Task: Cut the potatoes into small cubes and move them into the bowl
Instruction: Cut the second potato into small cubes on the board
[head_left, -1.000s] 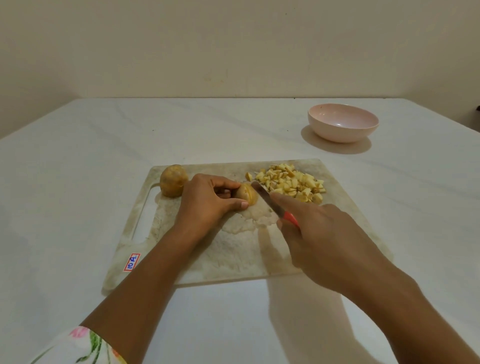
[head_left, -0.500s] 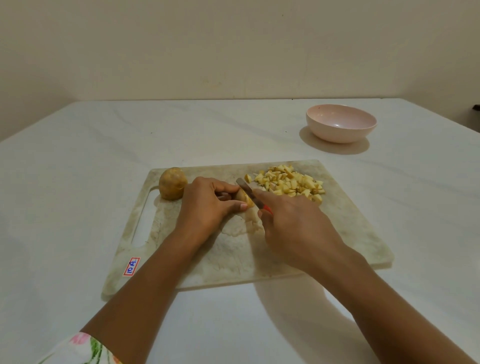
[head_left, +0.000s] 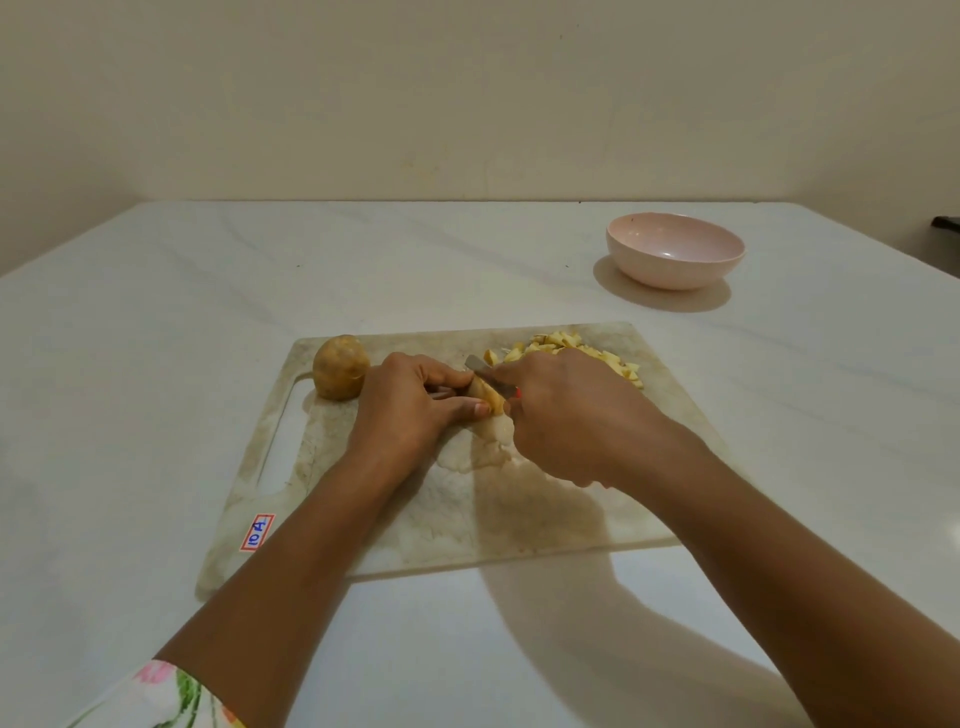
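Pinching the potato piece (head_left: 489, 399), the fingers (head_left: 470, 410) of the left hand (head_left: 405, 410) hold it on the cutting board (head_left: 519, 519). The right hand (head_left: 566, 415) grips the knife (head_left: 479, 365) and has slid closer, so the blade now sits on the piece. A new cut looks ready. Behind it lie the cubes (head_left: 540, 341); the whole potato (head_left: 340, 367) and empty bowl (head_left: 675, 275) wait.

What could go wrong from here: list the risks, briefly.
The left hand pinches a small potato piece right beside the knife held by the right hand; a slip could nick a finger.
The diced cubes lie near the far edge of the cutting board; some may tumble off.
The bowl stands apart from the board, so cubes could drop in transfer.
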